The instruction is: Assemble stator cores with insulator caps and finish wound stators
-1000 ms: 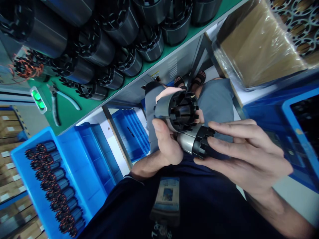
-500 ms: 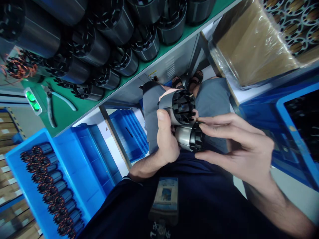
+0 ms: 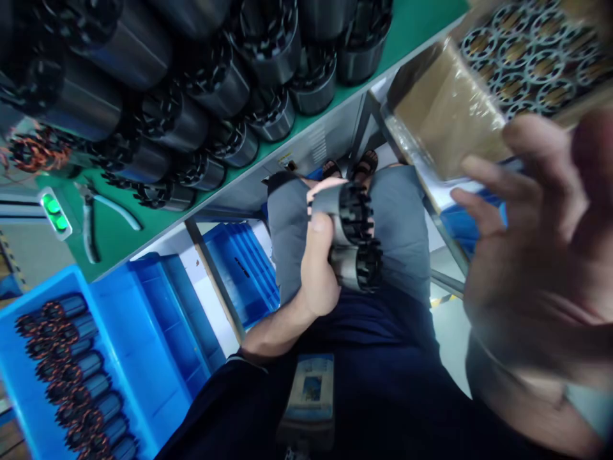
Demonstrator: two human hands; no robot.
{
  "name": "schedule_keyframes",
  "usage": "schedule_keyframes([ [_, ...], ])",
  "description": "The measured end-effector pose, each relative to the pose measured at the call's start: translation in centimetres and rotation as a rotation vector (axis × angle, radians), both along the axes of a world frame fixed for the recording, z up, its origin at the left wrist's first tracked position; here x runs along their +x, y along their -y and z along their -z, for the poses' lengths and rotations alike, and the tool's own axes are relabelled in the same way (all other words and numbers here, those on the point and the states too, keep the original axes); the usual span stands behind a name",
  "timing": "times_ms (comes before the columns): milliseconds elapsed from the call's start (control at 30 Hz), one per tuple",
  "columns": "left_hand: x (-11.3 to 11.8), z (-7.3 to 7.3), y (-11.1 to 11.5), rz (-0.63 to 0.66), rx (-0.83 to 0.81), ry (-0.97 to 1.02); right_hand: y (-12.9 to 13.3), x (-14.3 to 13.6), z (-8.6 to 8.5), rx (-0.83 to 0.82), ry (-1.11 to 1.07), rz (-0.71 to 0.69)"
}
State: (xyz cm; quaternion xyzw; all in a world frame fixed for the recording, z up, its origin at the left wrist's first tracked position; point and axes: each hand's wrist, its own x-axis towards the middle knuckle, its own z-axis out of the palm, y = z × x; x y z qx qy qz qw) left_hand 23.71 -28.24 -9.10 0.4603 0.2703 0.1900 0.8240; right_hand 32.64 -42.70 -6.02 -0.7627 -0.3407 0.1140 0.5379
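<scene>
Two motor stators are clasped in my left hand point(image 3: 318, 275) above my lap. The upper stator point(image 3: 325, 199) and the lower stator point(image 3: 345, 267) lie side by side, each a grey metal cylinder with a black toothed end facing right. My left thumb presses on them; the other fingers are mostly hidden behind. My right hand point(image 3: 536, 255) is raised at the right, near the camera and blurred. Its fingers are apart, with nothing seen in them. Behind its fingertips stands a plastic-wrapped carton point(image 3: 431, 108).
Rows of stators point(image 3: 220, 83) stand on the green bench point(image 3: 421, 25), beside pliers point(image 3: 90, 217) and a green-lit device point(image 3: 55, 211). A blue crate point(image 3: 110, 306) at left holds copper-wound stators point(image 3: 86, 390). Metal rings point(image 3: 517, 51) fill a box at upper right.
My right hand has let go of the lower stator's black end and moved right and up, fingers spreading. My left hand still holds both stators. The view has shifted slightly.
</scene>
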Motion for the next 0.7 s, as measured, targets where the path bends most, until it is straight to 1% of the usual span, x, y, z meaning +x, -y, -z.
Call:
schedule_keyframes([
  [67,-0.7,0.5,0.0,0.166,0.112,0.017,-1.7,0.6,0.5,0.171,0.058,0.018],
  [100,-0.9,0.6,-0.2,0.227,0.154,0.027,-2.3,0.9,0.8,0.214,0.079,-0.013],
  [167,-1.0,0.3,-1.1,0.297,0.211,0.033,-2.9,1.8,1.1,0.163,0.083,-0.121],
  [233,-0.6,-0.8,-2.6,0.368,0.294,0.006,-2.3,2.9,0.8,0.052,0.066,-0.205],
  [300,0.3,-2.4,-4.3,0.487,0.412,-0.038,-1.2,3.9,0.0,-0.02,0.071,-0.276],
  [367,1.4,-4.1,-5.7,0.619,0.546,-0.072,-0.4,4.8,-0.7,-0.025,0.095,-0.279],
  [400,2.1,-4.8,-6.2,0.654,0.599,-0.089,-0.3,5.3,-1.0,-0.018,0.099,-0.254],
  [467,3.3,-5.8,-6.9,0.656,0.625,-0.115,-0.9,6.5,-1.1,0.005,0.085,-0.183],
  [500,3.9,-6.1,-7.1,0.627,0.594,-0.126,-1.5,7.4,-1.0,0.024,0.076,-0.143],
  [600,4.6,-6.2,-7.8,0.513,0.396,-0.135,-4.1,11.6,-0.2,0.107,0.107,-0.013],
  [667,4.3,-5.8,-8.5,0.433,0.26,-0.139,-6.1,15.3,0.6,0.153,0.161,0.045],
  [700,3.9,-5.6,-8.9,0.419,0.2,-0.141,-7.1,17.2,1.0,0.162,0.187,0.061],
])
